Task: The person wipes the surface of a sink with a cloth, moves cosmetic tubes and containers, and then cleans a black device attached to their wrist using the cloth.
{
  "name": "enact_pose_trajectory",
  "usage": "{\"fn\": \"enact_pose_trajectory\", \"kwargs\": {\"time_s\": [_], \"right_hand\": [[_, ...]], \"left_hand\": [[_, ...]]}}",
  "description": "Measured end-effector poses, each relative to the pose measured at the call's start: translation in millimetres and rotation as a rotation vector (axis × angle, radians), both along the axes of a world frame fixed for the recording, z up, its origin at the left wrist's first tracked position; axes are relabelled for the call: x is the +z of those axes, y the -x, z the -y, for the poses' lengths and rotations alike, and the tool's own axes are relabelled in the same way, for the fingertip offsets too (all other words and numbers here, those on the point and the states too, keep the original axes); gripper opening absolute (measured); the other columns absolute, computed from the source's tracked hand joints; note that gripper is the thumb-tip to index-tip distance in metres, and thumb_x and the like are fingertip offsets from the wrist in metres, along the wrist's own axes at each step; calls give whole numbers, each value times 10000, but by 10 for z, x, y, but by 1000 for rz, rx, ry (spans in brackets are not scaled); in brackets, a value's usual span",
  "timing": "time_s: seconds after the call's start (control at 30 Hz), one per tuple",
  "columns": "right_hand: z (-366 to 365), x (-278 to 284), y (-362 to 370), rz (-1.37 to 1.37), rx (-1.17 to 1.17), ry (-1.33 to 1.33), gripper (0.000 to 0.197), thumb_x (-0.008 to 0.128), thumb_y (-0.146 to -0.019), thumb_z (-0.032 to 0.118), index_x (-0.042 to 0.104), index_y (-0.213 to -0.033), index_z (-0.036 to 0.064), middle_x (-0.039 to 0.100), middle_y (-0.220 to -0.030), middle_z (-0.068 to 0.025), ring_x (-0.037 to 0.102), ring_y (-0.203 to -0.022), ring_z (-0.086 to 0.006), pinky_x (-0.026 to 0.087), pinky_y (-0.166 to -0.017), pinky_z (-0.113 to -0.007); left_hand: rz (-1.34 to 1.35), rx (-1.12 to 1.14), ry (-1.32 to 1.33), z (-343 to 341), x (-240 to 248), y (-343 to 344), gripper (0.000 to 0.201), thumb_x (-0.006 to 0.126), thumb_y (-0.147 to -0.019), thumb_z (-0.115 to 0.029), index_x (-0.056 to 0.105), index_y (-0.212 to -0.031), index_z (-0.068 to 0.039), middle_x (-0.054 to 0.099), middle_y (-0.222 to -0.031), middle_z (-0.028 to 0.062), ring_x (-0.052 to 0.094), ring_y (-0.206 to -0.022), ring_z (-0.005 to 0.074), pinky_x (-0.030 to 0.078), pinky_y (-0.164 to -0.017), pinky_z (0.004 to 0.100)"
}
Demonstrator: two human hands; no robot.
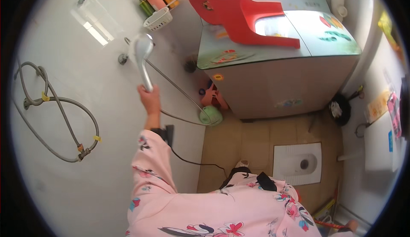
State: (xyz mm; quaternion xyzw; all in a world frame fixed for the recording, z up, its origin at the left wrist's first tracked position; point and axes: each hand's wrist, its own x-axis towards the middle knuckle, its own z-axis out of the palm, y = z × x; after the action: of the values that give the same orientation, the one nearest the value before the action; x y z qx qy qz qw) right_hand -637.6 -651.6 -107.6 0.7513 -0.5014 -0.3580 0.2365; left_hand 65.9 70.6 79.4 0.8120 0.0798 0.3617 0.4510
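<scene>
My left hand (149, 100) is raised toward the wall on the left, its fingers wrapped round the handle of a silver shower head (144, 49). The shower head is slightly blurred and is close to a wall fitting (123, 58). A grey shower hose (179, 88) loops down toward a pale green round thing (210, 115) on the floor. From a black band at my left wrist hangs a dark cord (188, 162). At the lower right rim, a small piece of what looks like my right hand (352, 226) shows beside a red stick (328, 224); its fingers cannot be made out.
A washing machine (273, 87) carries a tipped red plastic stool (232, 12). Bottles stand in a white wall basket (158, 19). Grey hoses (64, 100) hang at left. A squat toilet (290, 162) is in the tiled floor, with a white cistern (378, 149) and black bin (340, 111) at right.
</scene>
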Motion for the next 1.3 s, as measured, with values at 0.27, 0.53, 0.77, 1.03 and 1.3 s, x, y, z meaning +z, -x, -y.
{"fn": "enact_pose_trajectory", "kwargs": {"time_s": [0.27, 0.53, 0.77, 1.03, 1.3], "right_hand": [[-1262, 286, -1603, -63, -130, -191, 213, 496, -805, 230, 632, -939, 135, 597, -1011, -50, 576, -940, -219, 474, -754, -375], [-2088, 168, -2511, 274, -119, -206, 229, 524, -772, 248, 635, -930, 125, 597, -1010, -66, 573, -945, -227, 469, -758, -381], [-2338, 168, -2898, 414, -89, -197, 249, 549, -743, 264, 638, -922, 116, 596, -1008, -80, 570, -949, -233, 464, -760, -387], [-2415, 193, -3111, 481, -79, -191, 276, 576, -710, 281, 641, -913, 106, 596, -1006, -96, 566, -953, -241, 460, -764, -393], [-2609, 144, -3097, 560, -110, -172, 308, 604, -677, 299, 644, -904, 96, 595, -1004, -112, 563, -958, -249, 455, -767, -400]], "left_hand": [[71, 332, -554, -1408, 1608, -1279, 410, 627, -672, -248, 528, -1009, -37, 579, -790, 121, 566, -731, 276, 440, -674, 364], [78, 316, -609, -1711, 1642, -2299, 358, 567, -689, -194, 534, -1032, -100, 607, -915, 162, 571, -851, 351, 453, -734, 401], [-85, 382, -679, -1819, 1567, -2655, 321, 554, -722, -165, 526, -1034, -98, 607, -921, 164, 574, -861, 344, 453, -732, 410], [-244, 351, -687, -1943, 1521, -2800, 265, 513, -760, -151, 521, -1015, -82, 601, -946, 156, 577, -862, 333, 460, -728, 419], [-323, 454, -933, -1793, 1483, -2760, 385, 429, -831, -231, 441, -1209, -160, 508, -1138, 92, 412, -1126, 268, 297, -910, 524]]}}
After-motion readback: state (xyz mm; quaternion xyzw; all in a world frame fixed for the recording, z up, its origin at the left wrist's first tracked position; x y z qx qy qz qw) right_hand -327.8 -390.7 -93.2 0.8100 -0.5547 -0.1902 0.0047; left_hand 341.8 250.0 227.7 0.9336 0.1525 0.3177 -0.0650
